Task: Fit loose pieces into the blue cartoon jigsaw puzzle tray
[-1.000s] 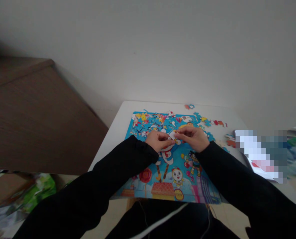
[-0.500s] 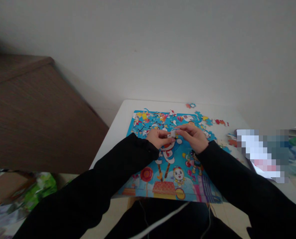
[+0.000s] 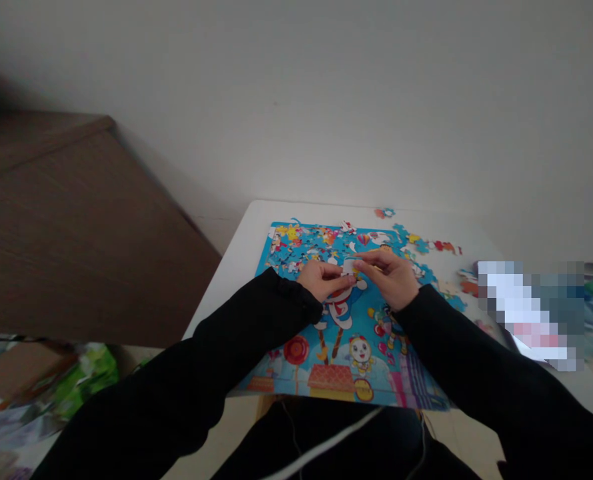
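A blue cartoon jigsaw puzzle board point(image 3: 336, 387) lies on the white table, with joined picture along its near part and loose pieces heaped over its far part. Above its middle, my right hand point(image 3: 392, 277) pinches a pale puzzle piece point(image 3: 349, 266) between thumb and fingertips. My left hand point(image 3: 320, 279) meets it from the left, its thumb and fingers closed at the lower edge of the same piece. Both hands hide part of the board beneath them.
Loose puzzle pieces point(image 3: 444, 247) lie on the table point(image 3: 236, 243) right of and beyond the board. At the right edge is a blurred-out phone-like device point(image 3: 516, 307). A brown wooden cabinet point(image 3: 86, 233) stands left, with bags and a box below. A pale cable point(image 3: 326, 443) crosses my lap.
The view has shifted slightly, so everything sits a little further right. Both hands stay together at the pale piece with hardly any movement.
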`<state>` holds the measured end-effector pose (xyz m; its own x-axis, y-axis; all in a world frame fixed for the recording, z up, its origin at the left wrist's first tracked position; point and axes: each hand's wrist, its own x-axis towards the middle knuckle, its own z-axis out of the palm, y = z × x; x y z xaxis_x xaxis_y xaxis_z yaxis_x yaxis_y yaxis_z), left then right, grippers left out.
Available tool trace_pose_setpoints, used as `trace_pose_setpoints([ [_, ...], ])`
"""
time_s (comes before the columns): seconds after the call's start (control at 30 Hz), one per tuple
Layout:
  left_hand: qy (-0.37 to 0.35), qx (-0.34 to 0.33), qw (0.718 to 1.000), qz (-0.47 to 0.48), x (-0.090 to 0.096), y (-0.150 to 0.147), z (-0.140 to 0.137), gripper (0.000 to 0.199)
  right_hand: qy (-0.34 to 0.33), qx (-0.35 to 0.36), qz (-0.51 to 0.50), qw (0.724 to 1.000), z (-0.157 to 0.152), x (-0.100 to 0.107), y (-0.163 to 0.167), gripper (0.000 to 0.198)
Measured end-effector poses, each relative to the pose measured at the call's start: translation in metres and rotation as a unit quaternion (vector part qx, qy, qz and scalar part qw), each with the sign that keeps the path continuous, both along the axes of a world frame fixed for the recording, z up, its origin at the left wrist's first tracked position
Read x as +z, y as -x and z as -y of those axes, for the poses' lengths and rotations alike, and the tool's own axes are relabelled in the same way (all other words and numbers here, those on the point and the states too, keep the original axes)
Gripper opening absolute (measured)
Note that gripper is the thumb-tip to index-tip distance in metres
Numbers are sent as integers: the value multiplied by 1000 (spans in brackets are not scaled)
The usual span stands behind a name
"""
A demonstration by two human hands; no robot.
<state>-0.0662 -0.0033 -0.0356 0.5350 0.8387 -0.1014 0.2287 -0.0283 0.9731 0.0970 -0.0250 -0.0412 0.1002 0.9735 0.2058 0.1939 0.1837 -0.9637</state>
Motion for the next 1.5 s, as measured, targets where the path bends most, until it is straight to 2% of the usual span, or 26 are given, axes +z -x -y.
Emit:
trace_pose_setpoints([
  [0.13, -11, -7, 1000, 4, 1, 1, 1, 41, 0, 16, 30, 999, 1, -2, -3, 29],
  [0.27, -8, -4, 1000, -1, 1, 1, 0, 34, 1, 28, 24, 999, 5, -1, -3, 37],
  [0.57, -54, 2, 998, -39, -2, 3, -1, 40, -5, 16, 35, 999, 10, 0, 0, 35],
  [0.77, -10, -30, 999, -27, 4, 4, -1, 37, -2, 16, 11, 1000, 11, 0, 2, 35],
  [1.0, -27, -16, 999, -27, 5, 3, 1, 39, -12, 33, 29, 999, 8, -1, -2, 34],
  [1.17, 7, -9, 1000, -17, 11, 3, 2, 36, -16, 52, 34, 998, 4, -5, -5, 35],
  [1.27, 3, 0, 1000, -22, 14, 3, 2, 35, -15, 56, 34, 998, 4, -2, -5, 37],
  [1.4, -15, -2, 999, -31, 13, 3, 1, 30, -11, 51, 41, 998, 5, 1, -5, 38],
  [1.5, 11, 10, 1000, -12, 11, 2, -1, 23, 2, 51, 38, 998, 4, 0, -7, 38],
])
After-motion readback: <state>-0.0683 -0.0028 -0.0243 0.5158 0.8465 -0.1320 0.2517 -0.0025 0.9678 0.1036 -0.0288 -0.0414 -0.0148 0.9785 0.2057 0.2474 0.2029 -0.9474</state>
